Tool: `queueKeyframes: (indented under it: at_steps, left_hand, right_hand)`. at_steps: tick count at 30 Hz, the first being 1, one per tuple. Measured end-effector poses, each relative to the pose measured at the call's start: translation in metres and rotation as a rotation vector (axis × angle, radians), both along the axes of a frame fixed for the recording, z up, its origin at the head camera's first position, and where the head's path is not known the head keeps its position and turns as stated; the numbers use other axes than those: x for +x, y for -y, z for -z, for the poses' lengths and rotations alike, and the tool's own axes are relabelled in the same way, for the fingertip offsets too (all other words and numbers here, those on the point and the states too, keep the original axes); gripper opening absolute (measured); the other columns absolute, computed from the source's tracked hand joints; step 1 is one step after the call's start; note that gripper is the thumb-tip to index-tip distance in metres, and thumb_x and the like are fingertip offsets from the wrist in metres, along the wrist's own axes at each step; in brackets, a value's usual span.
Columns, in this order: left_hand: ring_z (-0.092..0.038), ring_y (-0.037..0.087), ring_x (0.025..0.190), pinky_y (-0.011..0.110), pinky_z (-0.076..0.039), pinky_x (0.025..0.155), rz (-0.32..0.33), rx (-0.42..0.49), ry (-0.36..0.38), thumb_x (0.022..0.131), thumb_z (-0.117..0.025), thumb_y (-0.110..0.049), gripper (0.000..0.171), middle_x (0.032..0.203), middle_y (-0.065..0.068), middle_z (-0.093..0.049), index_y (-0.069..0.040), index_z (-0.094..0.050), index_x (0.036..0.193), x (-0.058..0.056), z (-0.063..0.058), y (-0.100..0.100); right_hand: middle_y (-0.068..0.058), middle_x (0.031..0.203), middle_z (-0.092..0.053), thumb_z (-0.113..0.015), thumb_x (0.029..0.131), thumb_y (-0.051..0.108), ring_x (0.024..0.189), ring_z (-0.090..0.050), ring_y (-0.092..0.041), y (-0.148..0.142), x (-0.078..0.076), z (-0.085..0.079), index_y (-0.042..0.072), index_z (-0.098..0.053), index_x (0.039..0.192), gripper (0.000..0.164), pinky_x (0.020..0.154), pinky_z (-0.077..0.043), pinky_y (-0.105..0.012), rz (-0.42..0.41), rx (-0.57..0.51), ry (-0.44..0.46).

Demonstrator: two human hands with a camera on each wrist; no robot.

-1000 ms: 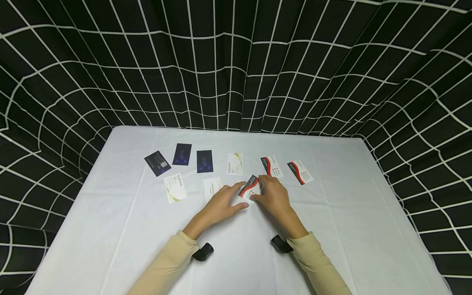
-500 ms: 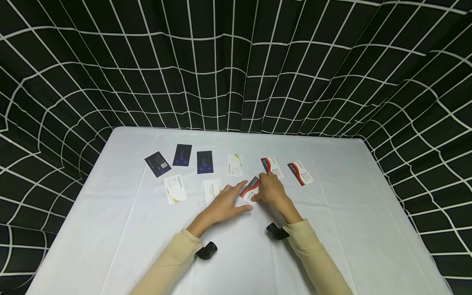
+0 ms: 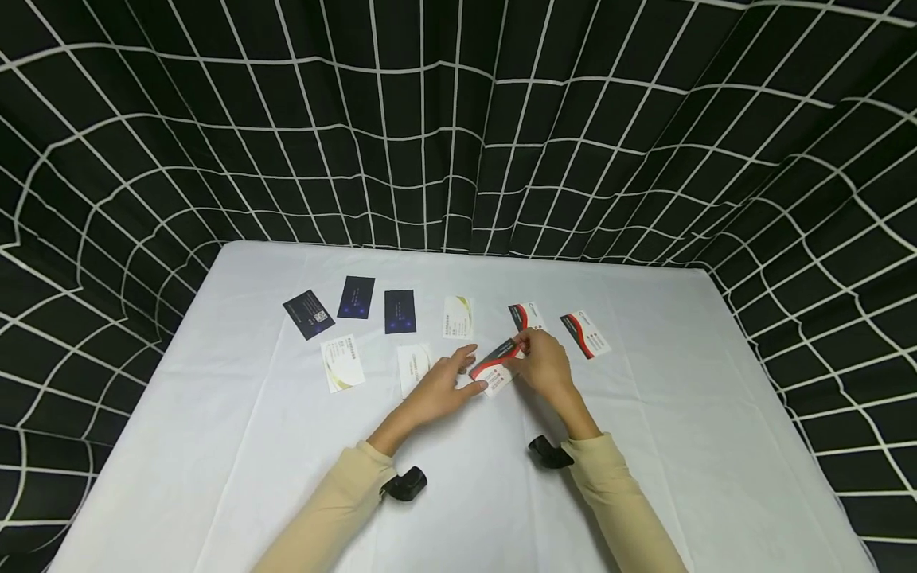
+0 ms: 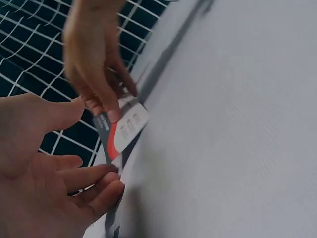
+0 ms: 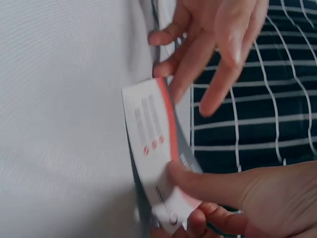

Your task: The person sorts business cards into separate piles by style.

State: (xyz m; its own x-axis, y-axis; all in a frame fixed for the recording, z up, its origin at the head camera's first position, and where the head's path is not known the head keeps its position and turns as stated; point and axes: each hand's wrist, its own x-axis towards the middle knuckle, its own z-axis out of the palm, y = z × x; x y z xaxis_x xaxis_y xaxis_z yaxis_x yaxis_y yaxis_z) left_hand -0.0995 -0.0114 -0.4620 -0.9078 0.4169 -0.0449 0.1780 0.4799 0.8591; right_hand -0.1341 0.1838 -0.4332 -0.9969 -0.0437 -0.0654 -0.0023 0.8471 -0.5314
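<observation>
Seen from the head, the right hand (image 3: 548, 364) pinches a white, red and black card (image 3: 494, 378) between thumb and fingers, while the left hand (image 3: 433, 390) is spread loosely at the card's other end, thumb and forefinger apart. The held card is between the two hands, above the white-covered worktop (image 3: 466, 493). Just beyond the right hand and partly covered by it is a second red-striped card (image 3: 521, 315), and to that hand's right is a third red-striped card (image 3: 585, 334). A white and gold card (image 3: 458, 317) is beyond the left hand's fingertips, a pale card (image 3: 413, 366) is just left of that hand, and a gold-edged card (image 3: 342, 363) is farther left. Three dark blue cards (image 3: 399, 311) are beyond and left of the left hand. From the left wrist, the card hangs tilted below the right hand's thumb, its lower corner close to the left hand's relaxed fingers; whether they touch it I cannot tell. From the right wrist, the right thumb presses flat on the card's face with fingers curled beneath, and the left hand's spread fingers are near the far end
</observation>
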Motion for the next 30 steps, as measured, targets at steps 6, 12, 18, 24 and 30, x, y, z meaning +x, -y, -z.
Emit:
queueKeyframes:
  at_steps: [6,12,18,24,30]
  left_hand:
    - [-0.064,0.031,0.107,0.042,-0.05,0.091,-0.073,0.249,0.161,0.097,-0.06,-0.013,0.055,0.124,0.022,-0.063,0.002,-0.038,0.145,-0.005,-0.004,-0.001]
    - [-0.065,0.041,0.101,0.044,-0.055,0.083,-0.168,0.468,0.254,0.095,-0.058,-0.001,0.047,0.113,0.029,-0.063,0.009,-0.043,0.139,-0.005,-0.006,-0.004]
    - [-0.067,0.029,0.085,0.033,-0.056,0.069,-0.225,0.479,0.238,0.091,-0.062,0.003,0.04,0.109,0.024,-0.065,0.007,-0.053,0.13,-0.006,-0.003,0.002]
    - [-0.046,0.011,0.051,0.019,-0.035,0.049,-0.242,0.33,0.16,0.086,-0.07,0.001,0.036,0.073,0.004,-0.061,0.002,-0.062,0.121,-0.002,-0.002,0.015]
    - [-0.049,0.011,0.039,0.019,-0.032,0.043,-0.243,0.221,0.138,0.085,-0.073,-0.003,0.033,0.049,-0.003,-0.039,0.0,-0.065,0.117,0.009,-0.002,0.033]
  right_hand:
    - [-0.006,0.078,-0.062,-0.082,0.078,0.014,0.068,-0.055,-0.015,-0.014,0.002,0.005,-0.002,-0.067,0.094,0.027,0.057,-0.04,-0.024,0.054,-0.171,0.005]
    - [-0.008,0.079,-0.065,-0.081,0.08,0.017,0.067,-0.057,-0.015,-0.013,0.005,0.004,-0.002,-0.067,0.093,0.027,0.056,-0.041,-0.025,0.076,-0.211,-0.002]
    - [-0.009,0.077,-0.064,-0.077,0.084,0.019,0.058,-0.058,-0.016,-0.004,0.013,-0.002,-0.001,-0.067,0.091,0.024,0.051,-0.042,-0.025,0.049,-0.265,0.037]
    - [-0.003,0.069,-0.063,-0.075,0.084,0.019,0.054,-0.062,-0.017,0.008,0.02,0.002,0.002,-0.067,0.087,0.019,0.051,-0.043,-0.024,0.009,-0.291,0.095]
    - [0.002,0.061,-0.064,-0.075,0.084,0.022,0.056,-0.054,-0.009,0.023,0.029,0.005,0.007,-0.072,0.08,0.016,0.054,-0.039,-0.025,-0.047,-0.22,0.139]
